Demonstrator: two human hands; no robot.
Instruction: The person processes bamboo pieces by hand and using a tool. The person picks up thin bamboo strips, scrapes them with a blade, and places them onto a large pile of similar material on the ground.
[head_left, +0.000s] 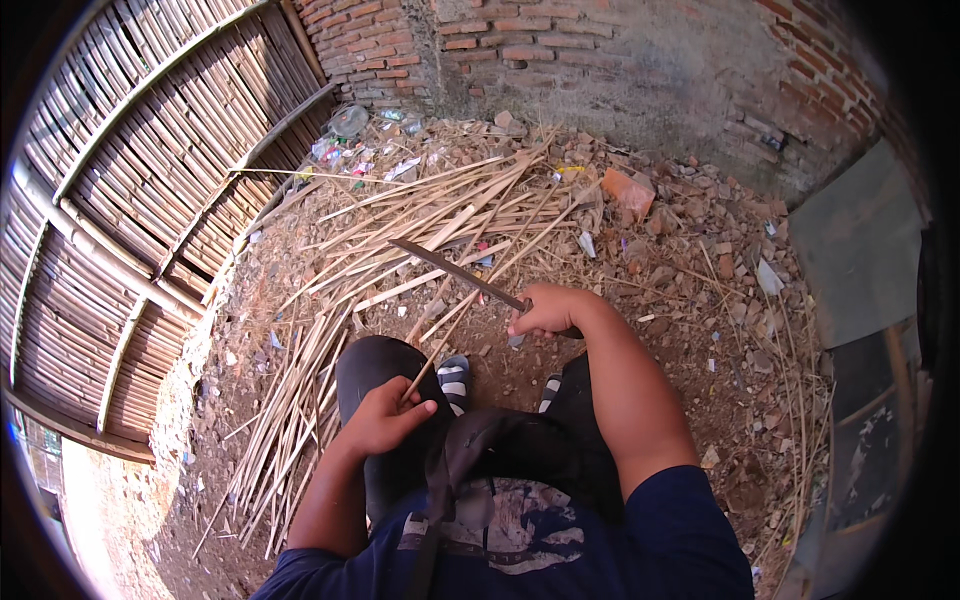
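Note:
My right hand (552,308) is closed around the handle of a machete (455,270). Its long dark blade points up and to the left, over a heap of split bamboo strips (470,205). By my left knee, the fingers of my left hand (388,418) are wrapped round a thin bamboo strip (437,350), the thumb lying along the outside. From that hand the strip slants up and to the right, its far part passing near the blade. Whether the strip touches the machete I cannot tell. More bamboo strips (290,440) lie on the ground to my left.
A slatted bamboo wall (120,330) stands on the left, a worn brick wall (620,80) at the back. Rubble, an orange brick (628,192), and scraps of plastic litter the dirt ground. Grey sheets (860,250) lean at the right. My striped-sock feet (453,380) are below.

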